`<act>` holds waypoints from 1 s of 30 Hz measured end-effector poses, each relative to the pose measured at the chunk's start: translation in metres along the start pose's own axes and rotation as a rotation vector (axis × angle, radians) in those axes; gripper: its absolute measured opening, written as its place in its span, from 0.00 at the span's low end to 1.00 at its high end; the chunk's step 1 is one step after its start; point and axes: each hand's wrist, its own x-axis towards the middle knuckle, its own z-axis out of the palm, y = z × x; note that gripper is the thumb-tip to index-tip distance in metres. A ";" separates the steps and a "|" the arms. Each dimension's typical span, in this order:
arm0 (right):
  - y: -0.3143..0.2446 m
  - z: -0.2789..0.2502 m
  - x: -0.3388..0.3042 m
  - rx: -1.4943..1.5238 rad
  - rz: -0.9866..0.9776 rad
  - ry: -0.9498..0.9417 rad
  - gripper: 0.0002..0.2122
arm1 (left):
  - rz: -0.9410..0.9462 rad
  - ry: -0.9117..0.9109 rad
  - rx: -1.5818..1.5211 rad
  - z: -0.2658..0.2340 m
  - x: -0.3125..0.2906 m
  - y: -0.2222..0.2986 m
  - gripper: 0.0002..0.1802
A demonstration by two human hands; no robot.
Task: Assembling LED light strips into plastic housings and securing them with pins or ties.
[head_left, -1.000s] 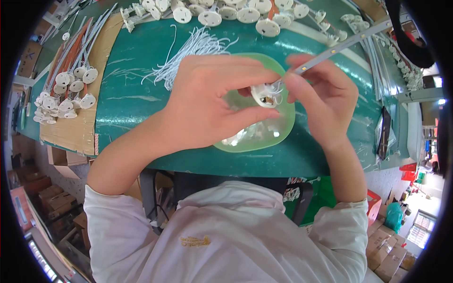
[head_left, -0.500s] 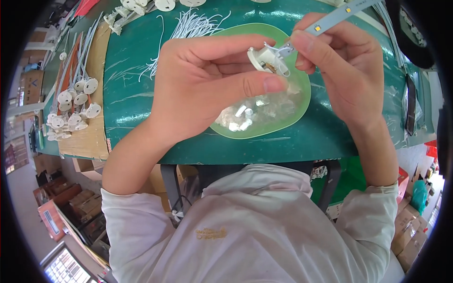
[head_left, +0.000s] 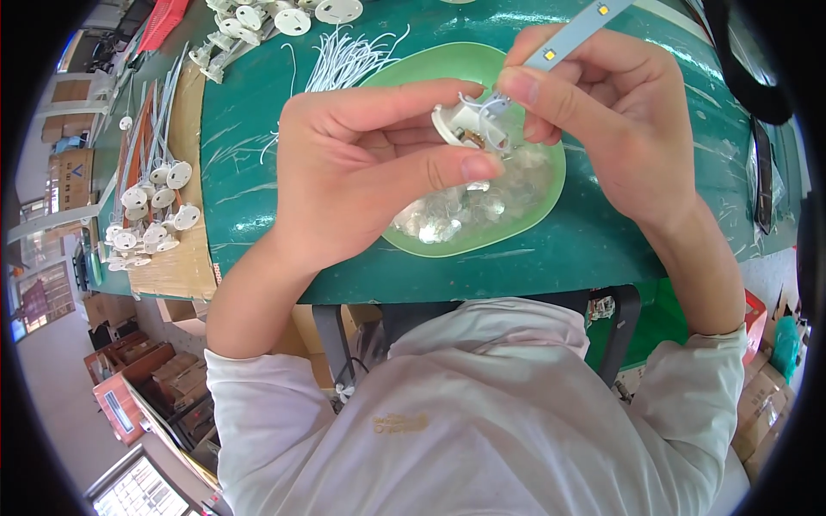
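Observation:
My left hand is closed on a round white plastic end cap, pinched between thumb and fingers. Inside its open side sit small electronic parts, and thin white wires loop from it. Between the thumb and fingers of my right hand is a narrow LED strip with yellow chips, slanting up to the right. The strip's lower end meets the cap's wires; whether it is fixed there I cannot tell. Both hands are above a light green tray holding many small clear and shiny pieces.
A bundle of white wires lies behind my left hand. More white caps on strips rest on cardboard at the left, and others at the far edge. A dark flat object lies at the right of the green table.
The strip and cap have shifted slightly left in view, and the strip slants more steeply. Both hands keep their grips. The whole view has turned a little.

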 end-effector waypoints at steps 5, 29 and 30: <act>-0.003 -0.001 0.002 -0.053 -0.083 -0.030 0.07 | 0.097 0.003 0.123 -0.005 0.003 0.007 0.27; -0.005 0.004 -0.004 -0.126 -0.504 -0.123 0.09 | 1.118 0.146 0.994 -0.012 0.014 0.004 0.17; -0.004 0.005 -0.004 -0.171 -0.533 -0.111 0.09 | 1.114 0.160 0.974 -0.011 0.014 0.002 0.18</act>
